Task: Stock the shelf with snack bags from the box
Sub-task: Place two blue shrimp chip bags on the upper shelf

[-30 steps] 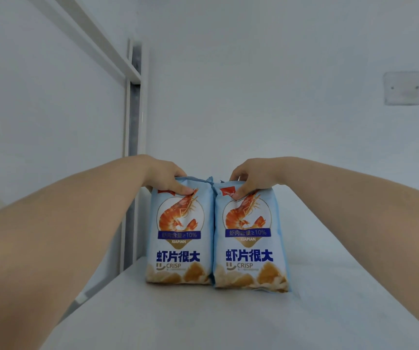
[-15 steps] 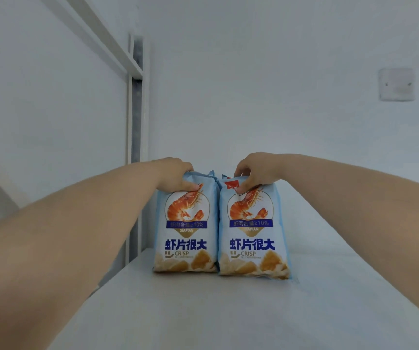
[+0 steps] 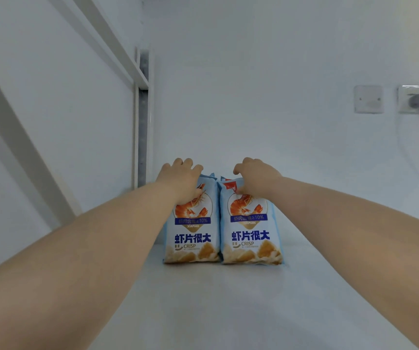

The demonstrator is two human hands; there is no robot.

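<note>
Two light-blue shrimp-crisp snack bags stand upright side by side on the white shelf board [image 3: 228,304], touching each other. My left hand [image 3: 181,178] lies over the top of the left bag [image 3: 193,238], fingers curled over its upper edge and palm covering part of the shrimp picture. On the right bag [image 3: 251,236], my right hand [image 3: 257,176] grips the top, its fingers hooked behind the edge and the thumb on the front by the red logo. The box is out of view.
A white shelf upright [image 3: 142,137] stands just left of the bags, with a slanted white rail [image 3: 107,34] above. The white wall behind carries a blank plate [image 3: 368,99] and a socket [image 3: 413,99] with a grey plug and cable at right.
Both bags have slid further back on the shelf, toward the wall. My hands have shifted from pinching the top front edges to lying over the tops.
</note>
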